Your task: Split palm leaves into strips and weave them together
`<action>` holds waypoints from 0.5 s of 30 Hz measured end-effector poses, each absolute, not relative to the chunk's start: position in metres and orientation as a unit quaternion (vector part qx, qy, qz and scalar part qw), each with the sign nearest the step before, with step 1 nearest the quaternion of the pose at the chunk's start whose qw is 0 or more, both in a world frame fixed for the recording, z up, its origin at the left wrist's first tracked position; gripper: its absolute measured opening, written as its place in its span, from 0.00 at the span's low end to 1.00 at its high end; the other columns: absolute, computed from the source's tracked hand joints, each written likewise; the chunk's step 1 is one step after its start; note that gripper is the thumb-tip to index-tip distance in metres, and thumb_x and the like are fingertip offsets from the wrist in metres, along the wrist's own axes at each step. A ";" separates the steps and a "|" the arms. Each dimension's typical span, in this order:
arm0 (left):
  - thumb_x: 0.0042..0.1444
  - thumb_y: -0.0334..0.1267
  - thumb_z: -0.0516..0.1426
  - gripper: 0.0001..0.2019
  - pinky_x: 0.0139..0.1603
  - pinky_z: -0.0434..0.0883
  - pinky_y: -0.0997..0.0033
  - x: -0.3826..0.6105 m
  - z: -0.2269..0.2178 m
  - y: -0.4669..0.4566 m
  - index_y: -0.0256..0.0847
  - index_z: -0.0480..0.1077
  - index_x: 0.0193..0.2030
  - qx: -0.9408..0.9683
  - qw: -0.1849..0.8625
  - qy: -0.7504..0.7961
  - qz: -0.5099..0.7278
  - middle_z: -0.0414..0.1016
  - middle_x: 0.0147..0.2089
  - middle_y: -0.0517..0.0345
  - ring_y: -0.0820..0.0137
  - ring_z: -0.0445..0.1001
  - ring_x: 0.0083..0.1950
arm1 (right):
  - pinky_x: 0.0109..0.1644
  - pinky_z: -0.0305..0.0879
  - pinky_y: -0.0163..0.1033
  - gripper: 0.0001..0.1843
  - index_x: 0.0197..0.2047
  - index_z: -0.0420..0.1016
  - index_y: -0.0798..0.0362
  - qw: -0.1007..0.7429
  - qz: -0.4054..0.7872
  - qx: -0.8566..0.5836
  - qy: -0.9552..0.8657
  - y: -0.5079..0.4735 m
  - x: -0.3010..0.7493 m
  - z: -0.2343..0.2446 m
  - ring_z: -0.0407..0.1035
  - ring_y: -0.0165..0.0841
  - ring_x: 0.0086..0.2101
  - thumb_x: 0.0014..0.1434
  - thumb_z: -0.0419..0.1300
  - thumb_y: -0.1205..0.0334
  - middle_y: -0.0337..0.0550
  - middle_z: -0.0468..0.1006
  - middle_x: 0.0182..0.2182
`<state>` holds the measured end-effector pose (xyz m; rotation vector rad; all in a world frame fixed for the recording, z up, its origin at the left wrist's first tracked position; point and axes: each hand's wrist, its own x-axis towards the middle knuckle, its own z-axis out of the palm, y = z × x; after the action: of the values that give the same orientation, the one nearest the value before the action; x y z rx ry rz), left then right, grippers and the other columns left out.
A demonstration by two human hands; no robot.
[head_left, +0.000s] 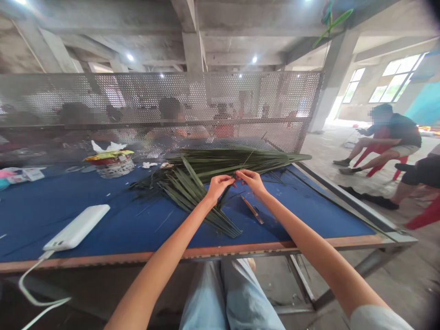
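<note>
Both my arms reach out over a blue-topped table. My left hand and my right hand meet above a pile of long green palm leaves, each pinching the same thin leaf strip between closed fingers. A bundle of cut leaves fans toward me below my left wrist. A small knife with a wooden handle lies on the table just under my right wrist.
A white power bank with a white cable lies near the front left edge. A small basket with colourful wrappers stands at the back left. A perforated metal screen backs the table, with people behind it. Other people sit on red chairs at right.
</note>
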<state>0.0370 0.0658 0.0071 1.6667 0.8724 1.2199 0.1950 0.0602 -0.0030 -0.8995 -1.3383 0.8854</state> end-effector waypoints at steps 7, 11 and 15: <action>0.46 0.40 0.60 0.08 0.41 0.65 0.69 0.044 0.015 0.070 0.39 0.76 0.24 0.679 0.429 0.343 0.487 0.76 0.23 0.57 0.66 0.72 0.33 | 0.34 0.63 0.34 0.22 0.34 0.79 0.53 0.609 0.379 -0.395 -0.574 0.059 0.199 0.002 0.69 0.31 0.32 0.46 0.65 0.42 0.41 0.77 0.28; 0.47 0.41 0.60 0.09 0.35 0.64 0.71 0.044 0.011 0.073 0.39 0.76 0.23 0.680 0.416 0.353 0.489 0.75 0.23 0.58 0.68 0.70 0.29 | 0.33 0.64 0.34 0.21 0.33 0.80 0.54 0.603 0.369 -0.392 -0.589 0.062 0.200 0.000 0.69 0.32 0.31 0.47 0.65 0.44 0.41 0.78 0.29; 0.47 0.41 0.60 0.09 0.31 0.63 0.71 0.042 0.007 0.077 0.39 0.75 0.23 0.685 0.393 0.359 0.498 0.75 0.22 0.58 0.69 0.70 0.27 | 0.33 0.66 0.36 0.19 0.34 0.81 0.54 0.603 0.314 -0.405 -0.611 0.060 0.198 0.000 0.71 0.35 0.32 0.51 0.62 0.46 0.44 0.80 0.29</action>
<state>0.0417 0.0771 0.0067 1.7378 0.9115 1.2648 0.1976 0.0603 -0.0005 -0.9385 -1.4151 0.7279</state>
